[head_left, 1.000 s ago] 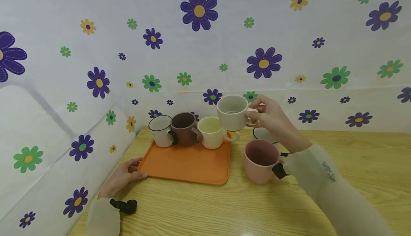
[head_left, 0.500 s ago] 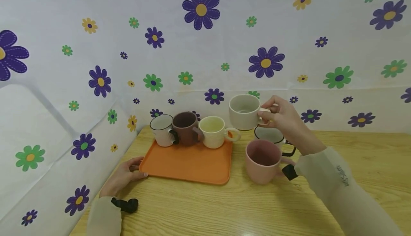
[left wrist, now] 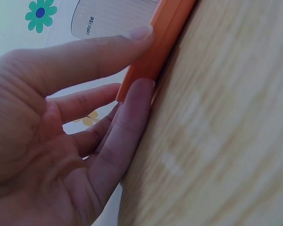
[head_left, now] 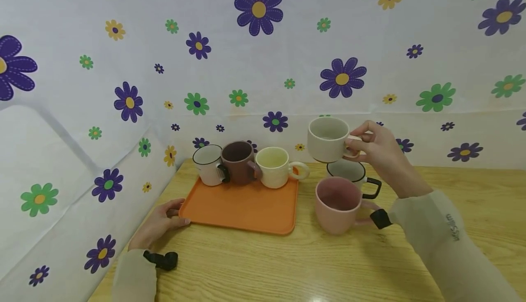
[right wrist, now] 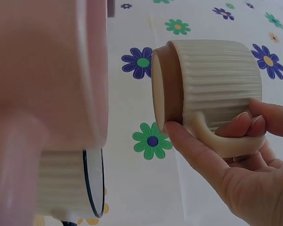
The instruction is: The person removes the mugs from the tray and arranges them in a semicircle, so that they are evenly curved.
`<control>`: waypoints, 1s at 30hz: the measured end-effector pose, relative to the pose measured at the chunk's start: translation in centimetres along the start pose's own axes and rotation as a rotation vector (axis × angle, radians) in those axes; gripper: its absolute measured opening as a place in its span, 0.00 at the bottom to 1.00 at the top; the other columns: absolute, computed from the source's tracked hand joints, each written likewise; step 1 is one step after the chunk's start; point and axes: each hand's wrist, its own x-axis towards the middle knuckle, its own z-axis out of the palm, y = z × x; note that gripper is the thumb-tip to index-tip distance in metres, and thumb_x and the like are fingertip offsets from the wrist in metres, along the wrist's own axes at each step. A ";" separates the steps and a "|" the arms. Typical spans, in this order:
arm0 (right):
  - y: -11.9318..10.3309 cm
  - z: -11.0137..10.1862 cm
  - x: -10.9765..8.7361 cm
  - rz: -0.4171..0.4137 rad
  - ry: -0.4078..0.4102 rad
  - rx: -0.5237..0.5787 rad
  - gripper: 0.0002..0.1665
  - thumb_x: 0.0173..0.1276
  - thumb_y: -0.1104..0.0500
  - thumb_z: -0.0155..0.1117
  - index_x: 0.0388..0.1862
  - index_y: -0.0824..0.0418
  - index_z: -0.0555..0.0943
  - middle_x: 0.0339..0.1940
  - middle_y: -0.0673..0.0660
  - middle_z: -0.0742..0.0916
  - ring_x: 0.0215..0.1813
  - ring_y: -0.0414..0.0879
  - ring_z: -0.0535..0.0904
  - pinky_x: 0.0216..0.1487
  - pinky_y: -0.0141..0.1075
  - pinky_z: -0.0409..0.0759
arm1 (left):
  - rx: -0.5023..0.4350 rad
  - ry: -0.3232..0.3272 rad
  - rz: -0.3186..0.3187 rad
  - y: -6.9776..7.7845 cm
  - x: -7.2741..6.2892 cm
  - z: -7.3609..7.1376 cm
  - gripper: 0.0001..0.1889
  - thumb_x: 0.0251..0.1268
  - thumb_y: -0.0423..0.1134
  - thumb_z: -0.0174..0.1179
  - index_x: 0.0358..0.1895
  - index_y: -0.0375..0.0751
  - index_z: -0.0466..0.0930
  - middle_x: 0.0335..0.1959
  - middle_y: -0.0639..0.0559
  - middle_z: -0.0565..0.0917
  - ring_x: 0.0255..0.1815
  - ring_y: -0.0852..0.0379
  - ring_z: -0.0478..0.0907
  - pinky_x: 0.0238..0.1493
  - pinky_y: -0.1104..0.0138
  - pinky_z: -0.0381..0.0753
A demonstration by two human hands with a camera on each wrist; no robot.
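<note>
My right hand (head_left: 371, 149) grips the handle of a cream ribbed mug (head_left: 327, 138) (right wrist: 212, 84), holding it in the air above a white black-rimmed mug (head_left: 349, 172) on the table. A pink mug (head_left: 337, 203) (right wrist: 47, 70) stands in front of that one. My left hand (head_left: 161, 222) (left wrist: 85, 122) rests against the near left corner of the orange tray (head_left: 242, 208) (left wrist: 160, 42), thumb on its rim and fingers along its side. On the tray's far edge stand three mugs: a white one (head_left: 207, 165), a brown one (head_left: 238, 156) and a cream one (head_left: 274, 167).
The wooden table (head_left: 312, 265) sits in a corner of flower-print cloth walls (head_left: 255, 64) at the left and back. Bare wood lies in front of the tray and to the right of the mugs.
My right hand has carried the cream ribbed mug to the right, from beside the tray's far right corner to above the black-rimmed mug. The left hand has stayed on the tray.
</note>
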 end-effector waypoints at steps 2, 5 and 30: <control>0.2 -0.3 0.0 0.001 0.000 -0.004 0.13 0.80 0.58 0.57 0.52 0.65 0.67 0.53 0.66 0.77 0.48 0.49 0.76 0.47 0.34 0.81 | 0.004 0.001 0.006 0.0 0.1 0.0 0.40 0.65 0.36 0.70 0.73 0.20 0.60 0.64 0.27 0.74 0.59 0.37 0.77 0.63 0.47 0.72; 0.5 -0.7 0.0 0.006 0.006 -0.013 0.13 0.80 0.57 0.57 0.52 0.64 0.68 0.53 0.65 0.78 0.50 0.50 0.76 0.46 0.34 0.81 | 0.003 -0.003 0.006 -0.1 0.1 0.0 0.39 0.65 0.35 0.70 0.73 0.21 0.60 0.65 0.27 0.74 0.60 0.37 0.77 0.63 0.46 0.71; 3.1 -4.4 -0.6 -0.017 0.103 -0.042 0.10 0.80 0.60 0.55 0.51 0.66 0.68 0.37 0.52 0.79 0.39 0.42 0.75 0.42 0.30 0.82 | -0.005 -0.005 -0.015 0.1 0.1 0.0 0.40 0.65 0.37 0.70 0.74 0.22 0.60 0.66 0.28 0.73 0.61 0.36 0.75 0.66 0.44 0.68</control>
